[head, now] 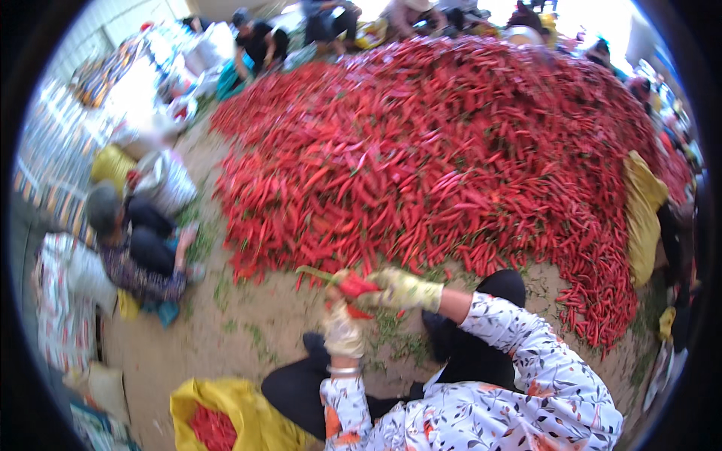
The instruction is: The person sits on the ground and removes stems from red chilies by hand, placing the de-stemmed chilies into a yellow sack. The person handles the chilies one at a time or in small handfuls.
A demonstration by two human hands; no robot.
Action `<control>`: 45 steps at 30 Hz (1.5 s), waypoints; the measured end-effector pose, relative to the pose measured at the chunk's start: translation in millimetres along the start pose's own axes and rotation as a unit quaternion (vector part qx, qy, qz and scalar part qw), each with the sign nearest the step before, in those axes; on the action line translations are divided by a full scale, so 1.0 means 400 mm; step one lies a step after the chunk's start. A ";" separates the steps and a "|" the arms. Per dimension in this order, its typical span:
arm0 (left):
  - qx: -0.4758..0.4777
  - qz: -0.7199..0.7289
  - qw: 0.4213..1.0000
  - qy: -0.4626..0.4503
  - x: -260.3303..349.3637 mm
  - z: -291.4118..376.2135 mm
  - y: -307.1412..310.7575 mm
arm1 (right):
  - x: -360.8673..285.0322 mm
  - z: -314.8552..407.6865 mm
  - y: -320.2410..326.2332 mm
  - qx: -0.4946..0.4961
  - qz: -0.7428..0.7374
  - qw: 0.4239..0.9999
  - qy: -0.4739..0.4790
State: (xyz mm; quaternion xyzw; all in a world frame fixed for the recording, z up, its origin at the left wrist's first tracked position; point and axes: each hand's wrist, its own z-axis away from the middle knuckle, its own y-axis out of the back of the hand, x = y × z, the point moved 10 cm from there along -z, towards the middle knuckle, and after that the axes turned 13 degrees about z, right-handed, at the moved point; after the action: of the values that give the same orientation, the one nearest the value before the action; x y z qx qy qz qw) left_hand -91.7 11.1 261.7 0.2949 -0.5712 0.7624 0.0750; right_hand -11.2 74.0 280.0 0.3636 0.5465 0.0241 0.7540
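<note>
My left hand (342, 330), in a pale glove with a bracelet at the wrist, holds red chili peppers (354, 286) in front of my knees. One long green stem points out to the left. My right hand (395, 290), in a yellowish patterned glove, grips the same peppers from the right side. Both hands are close together, just short of a large heap of red chili peppers (406, 186). How many peppers are between the hands cannot be told. Near my left knee, an open yellow sack (254, 411) has red peppers (211, 427) inside.
Green stem scraps (403, 338) litter the ground around my feet. A person (135, 248) squats at the left beside white sacks (67, 299). Other people (259, 42) sit along the far side of the heap. A yellow sack (643, 217) lies against its right edge.
</note>
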 end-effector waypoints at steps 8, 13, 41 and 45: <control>0.040 0.032 0.998 -0.032 -0.013 -0.014 0.035 | -0.030 0.037 -0.080 -0.040 -0.125 0.990 -0.056; 0.076 -0.287 0.948 -0.111 0.068 -0.038 0.173 | -0.022 0.033 -0.019 0.007 0.137 0.991 -0.002; -0.082 -0.254 0.964 -0.011 0.058 0.055 0.062 | -0.011 0.062 -0.060 -0.138 0.092 0.976 0.140; -0.061 -0.138 0.987 0.055 0.019 0.063 0.086 | -0.005 0.075 -0.087 -0.187 -0.030 0.975 0.117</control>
State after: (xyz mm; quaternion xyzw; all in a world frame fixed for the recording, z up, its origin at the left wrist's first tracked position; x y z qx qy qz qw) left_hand -104.2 -25.3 241.8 0.3235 -0.5654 0.7237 0.2279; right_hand 0.6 32.1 265.8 0.1947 0.6275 0.1455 0.7397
